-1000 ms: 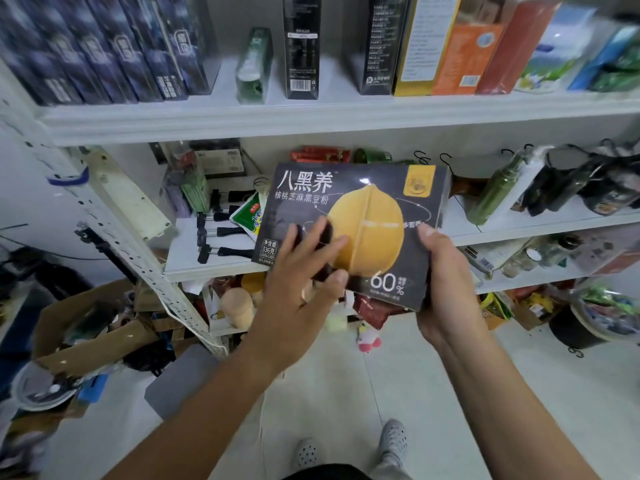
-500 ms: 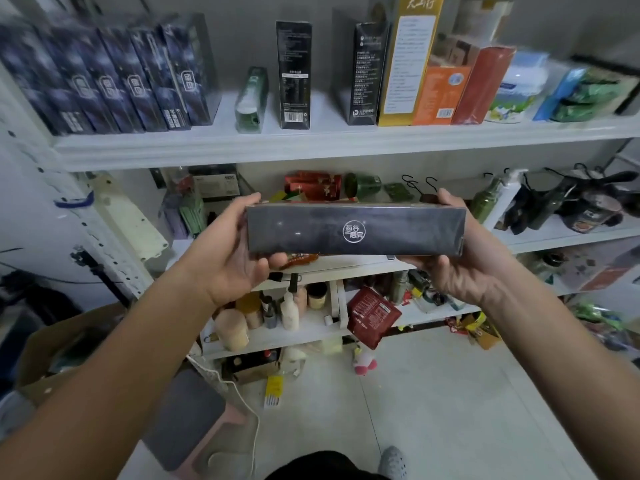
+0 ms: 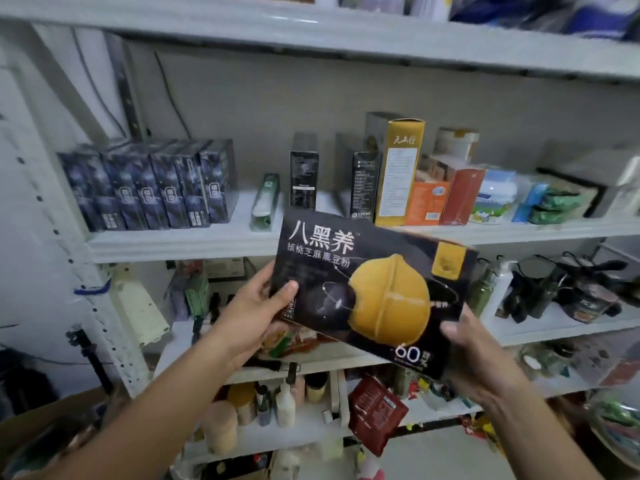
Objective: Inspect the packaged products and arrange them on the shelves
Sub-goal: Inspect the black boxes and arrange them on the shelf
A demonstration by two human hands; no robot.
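Note:
I hold a flat black product box (image 3: 367,285) with a yellow walnut picture and white Chinese lettering, its front facing me and tilted down to the right, in front of the white shelf (image 3: 207,239). My left hand (image 3: 256,313) grips its left edge, thumb on the front. My right hand (image 3: 474,351) holds the lower right corner, thumb on the front. On the shelf behind stand a row of dark blue boxes (image 3: 162,188), two slim black boxes (image 3: 304,171), a tall gold box (image 3: 398,171) and orange and red packs (image 3: 446,195).
A green tube (image 3: 265,202) stands in the gap between the blue boxes and the black boxes. Lower shelves carry bottles, jars and a red pouch (image 3: 375,412). A perforated white upright (image 3: 52,216) frames the left side. Another shelf board (image 3: 311,29) runs overhead.
The box was turned from its narrow edge back to its printed front facing me, and raised towards the shelf with the boxes. My view has tilted upwards.

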